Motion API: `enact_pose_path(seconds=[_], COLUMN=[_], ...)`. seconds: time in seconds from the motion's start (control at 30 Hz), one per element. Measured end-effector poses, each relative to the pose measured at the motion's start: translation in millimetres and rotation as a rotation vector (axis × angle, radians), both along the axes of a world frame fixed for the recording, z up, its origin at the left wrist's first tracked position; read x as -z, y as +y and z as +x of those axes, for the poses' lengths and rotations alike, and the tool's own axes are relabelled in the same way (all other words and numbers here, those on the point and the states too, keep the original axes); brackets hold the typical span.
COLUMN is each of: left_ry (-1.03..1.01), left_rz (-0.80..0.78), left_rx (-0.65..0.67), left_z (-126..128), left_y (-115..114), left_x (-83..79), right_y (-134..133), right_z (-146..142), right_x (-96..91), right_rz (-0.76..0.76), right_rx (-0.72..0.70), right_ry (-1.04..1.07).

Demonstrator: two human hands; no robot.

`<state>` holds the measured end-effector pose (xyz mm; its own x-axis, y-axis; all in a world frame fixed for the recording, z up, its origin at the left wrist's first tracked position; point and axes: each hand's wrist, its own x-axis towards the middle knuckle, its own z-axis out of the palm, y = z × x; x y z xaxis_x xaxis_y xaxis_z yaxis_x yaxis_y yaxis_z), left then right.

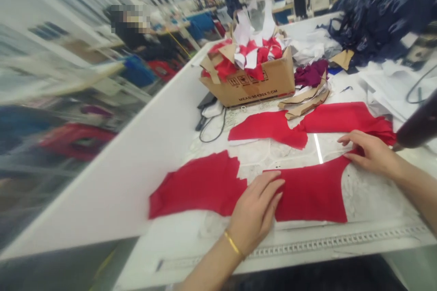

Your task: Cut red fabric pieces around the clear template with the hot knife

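Note:
A red cut fabric piece [312, 193] lies flat on the white table in front of me. My left hand [254, 207], with a gold bangle at the wrist, rests on its left edge, fingers stretched out and lying flat. At the piece's upper right corner, my right hand [370, 152] has the narrow tip of the cloth between thumb and fingers. Left of my left hand is a stack of red fabric pieces [198, 186] with stepped edges. Farther back lie another red piece [266, 129] and a longer folded red piece [337, 118].
A cardboard box [259, 86] full of red and white scraps stands at the back. Cardboard strips [307, 102] lie before it. A measuring tape [327, 242] runs along the front edge. A dark machine part [418, 122] juts in at right; a white partition [136, 168] borders the left.

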<state>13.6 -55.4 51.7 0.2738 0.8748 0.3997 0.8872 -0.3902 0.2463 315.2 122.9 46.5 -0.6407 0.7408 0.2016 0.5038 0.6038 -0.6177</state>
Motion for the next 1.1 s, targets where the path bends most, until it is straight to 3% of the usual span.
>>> enact_pose_path(seconds=[0.23,0.4,0.6,0.83,1.1], left_ry=[0.046,0.029,0.097,0.167,0.045], left_rz=[0.034,0.079,0.145,0.024,-0.149], left_rx=[0.045,0.048,0.014,0.055,0.133], left_z=[6.0,6.1,10.1,9.3,2.4], left_y=[-7.6,2.3,48.1,106.8,149.8], left_x=[3.6,1.0,4.5,8.0,-12.2], right_y=[0.0,0.4,0.2,-0.7,-3.6], right_z=[1.7,1.2,0.4,0.1,-1.0], right_x=[-1.6,-0.9,1.9,5.0,2.6], right_rz=[0.121,0.207,0.234,0.237,0.227], right_rx=[0.115,0.186,0.208,0.179,0.208], right_ry=[0.032,0.044,0.093,0.114,0.139])
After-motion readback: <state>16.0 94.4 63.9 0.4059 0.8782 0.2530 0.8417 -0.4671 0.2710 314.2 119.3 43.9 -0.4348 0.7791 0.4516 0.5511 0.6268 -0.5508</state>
